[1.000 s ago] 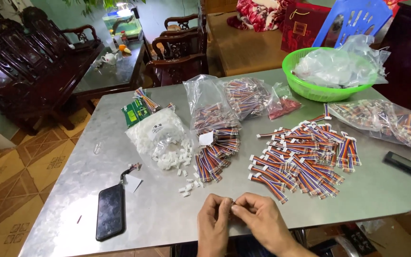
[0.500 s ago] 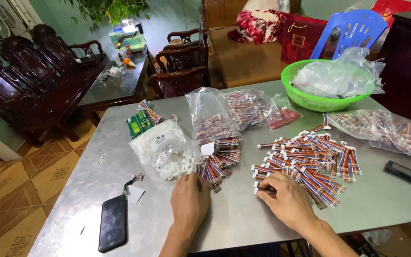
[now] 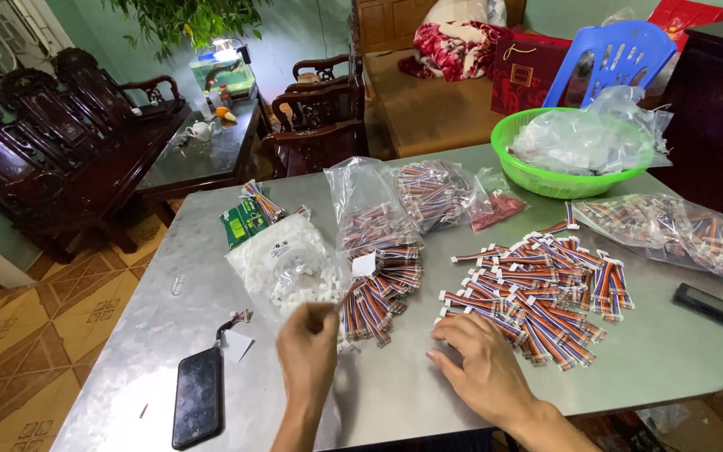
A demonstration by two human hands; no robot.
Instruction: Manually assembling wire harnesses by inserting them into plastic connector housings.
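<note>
**Hands parted across the steel table**

Since the earlier pictures the two hands, once joined at the near edge, have been drawn apart. The left hand (image 3: 307, 356) is now raised over the small pile of striped cables (image 3: 378, 293) beside the bag of white plugs (image 3: 286, 264); its fingers are curled inward, and whether anything is pinched between them cannot be told, since only the back of the hand is shown. The right hand (image 3: 483, 368) is laid flat and spread on the table (image 3: 161, 326), its fingertips touching the near edge of the large heap of cables (image 3: 537, 293); nothing is gripped by it.

A dull metal sheet is seen as the work surface. A black phone (image 3: 198, 408) is laid near the left corner, a dark flat device (image 3: 721, 311) at the right edge. Clear bags of cables (image 3: 403, 201) are set in the middle, another long bag (image 3: 679, 234) on the right, and a green basket (image 3: 575, 180) filled with clear plastic bags behind.

Beyond the table, dark carved wooden chairs (image 3: 69, 117), a glass-topped low table (image 3: 202, 155), a blue plastic chair (image 3: 621, 54) and a patterned tile floor (image 3: 18, 351) are seen.

The left palm is hidden, the forearms are cut off by the lower edge, and the contents of the far bags are blurred by the plastic.
</note>
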